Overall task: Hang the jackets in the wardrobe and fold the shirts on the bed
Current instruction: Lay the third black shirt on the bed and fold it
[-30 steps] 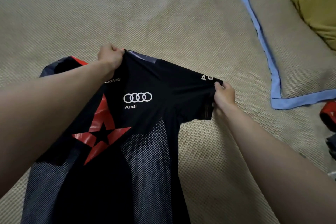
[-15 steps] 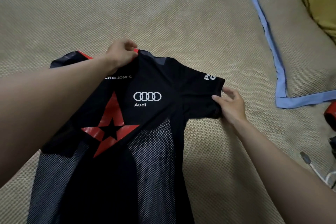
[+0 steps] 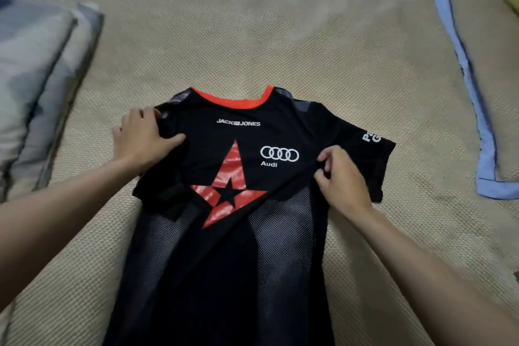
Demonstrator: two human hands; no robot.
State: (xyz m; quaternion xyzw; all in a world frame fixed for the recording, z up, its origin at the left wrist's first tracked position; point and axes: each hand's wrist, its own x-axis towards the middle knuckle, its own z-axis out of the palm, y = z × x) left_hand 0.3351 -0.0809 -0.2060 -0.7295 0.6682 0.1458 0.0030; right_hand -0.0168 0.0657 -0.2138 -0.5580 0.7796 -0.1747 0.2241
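Black short-sleeved sports shirt with an orange-red collar, a red star print, white ring logo and grey mesh panels lies front-up on the beige woven bed cover, collar toward 12 o'clock, hem running out of frame at 6 o'clock. Shirt sits at frame centre, mostly flat, some bunching at its 9 o'clock sleeve. Left hand rests palm-down on the shirt's shoulder at about 9 o'clock of the star, fingers spread and loosely curved, thumb pointing toward 3 o'clock on the chest fabric; fingertips press on the crumpled sleeve, can't tell if any cloth is actually pinched. Right hand is at about 3 o'clock of the star, just below the ring logo, fingers curled in with thumb and index fingertips pinching a small bit of black fabric near the armpit seam. The sleeve at 3 o'clock, with white lettering, lies spread out beyond that hand. Both forearms are bare, entering from 7 and 5 o'clock. Grey-blue folded blanket or pillow sits at 9 o'clock of the frame, well apart from the shirt, blurred. Beige mat with light blue trim lies at 3 o'clock, apart from the sleeve. Small yellow-green corner shows at 2 o'clock at the frame edge, too cropped to identify.
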